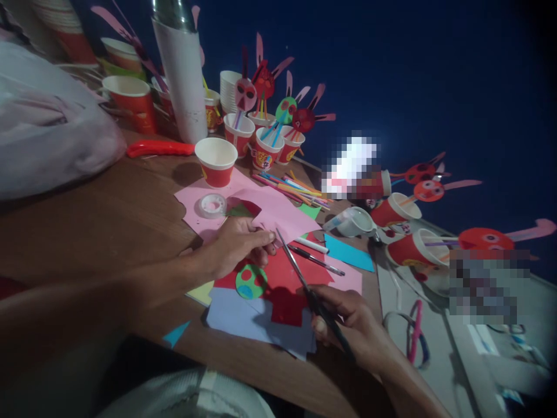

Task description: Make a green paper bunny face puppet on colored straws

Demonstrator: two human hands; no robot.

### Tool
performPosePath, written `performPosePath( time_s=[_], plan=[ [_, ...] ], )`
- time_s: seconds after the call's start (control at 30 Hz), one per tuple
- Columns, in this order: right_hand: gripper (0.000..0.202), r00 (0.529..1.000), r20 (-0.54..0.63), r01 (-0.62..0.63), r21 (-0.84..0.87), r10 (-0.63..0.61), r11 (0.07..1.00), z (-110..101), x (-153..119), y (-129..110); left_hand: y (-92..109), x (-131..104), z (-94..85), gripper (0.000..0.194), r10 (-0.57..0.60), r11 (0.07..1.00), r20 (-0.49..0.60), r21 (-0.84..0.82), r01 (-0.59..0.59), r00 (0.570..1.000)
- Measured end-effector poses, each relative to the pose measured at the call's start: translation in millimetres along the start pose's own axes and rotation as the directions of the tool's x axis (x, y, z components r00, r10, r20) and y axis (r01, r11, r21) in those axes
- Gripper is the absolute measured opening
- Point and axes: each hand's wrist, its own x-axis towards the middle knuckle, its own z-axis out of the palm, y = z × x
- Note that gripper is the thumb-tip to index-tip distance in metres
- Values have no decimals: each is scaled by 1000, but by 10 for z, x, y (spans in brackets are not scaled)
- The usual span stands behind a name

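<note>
My left hand (243, 238) pinches the edge of a sheet of pink paper (290, 208) between thumb and fingers, above the pile of coloured sheets. My right hand (354, 316) is closed round the black handle of a pair of scissors (322, 313). Their long blades point up and left, with the tips at the pink paper's lower edge, close to my left thumb. Below my left hand lies a green paper disc (251, 290) with red and blue spots. Red paper (287, 313) and pale blue paper (232, 319) are spread beneath. A black pen (319, 261) rests between the hands.
A tape roll (213, 205) and paper cup (216, 162) stand left of the pink paper. Behind are coloured straws (291, 187), cups with paper animal heads (268, 148), a white bottle (183, 81) and a red-handled tool (161, 148). A plastic bag (52, 128) fills the left side.
</note>
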Motion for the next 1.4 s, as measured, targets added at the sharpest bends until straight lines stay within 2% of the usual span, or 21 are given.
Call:
performPosePath(
  time_s=[0.23, 0.43, 0.83, 1.03, 1.4],
  plan=[
    [20, 1000, -7, -4, -3, 4, 1000, -6, -19, 13, -21, 4, -10, 17, 10, 1000, 18, -4, -10, 1000],
    [21, 1000, -25, -13, -10, 13, 1000, -7, -13, 23, -24, 12, -9, 16, 3, 1000, 12, -6, -3, 1000],
    [18, 999, -33, -29, -10, 29, 1000, 1, -21, 35, -54, 10, -54, 16, 28, 999, 77, -23, -27, 997],
    [22, 999, -24, -41, 16, 41, 999, -14, 12, 48, -49, 25, -60, 16, 28, 999, 100, -26, -25, 995],
    [31, 999, -5, -53, -24, 53, 998, -34, 60, 0, -15, 1, -32, 15, -6, 1000, 72, 9, 5, 997]
  ],
)
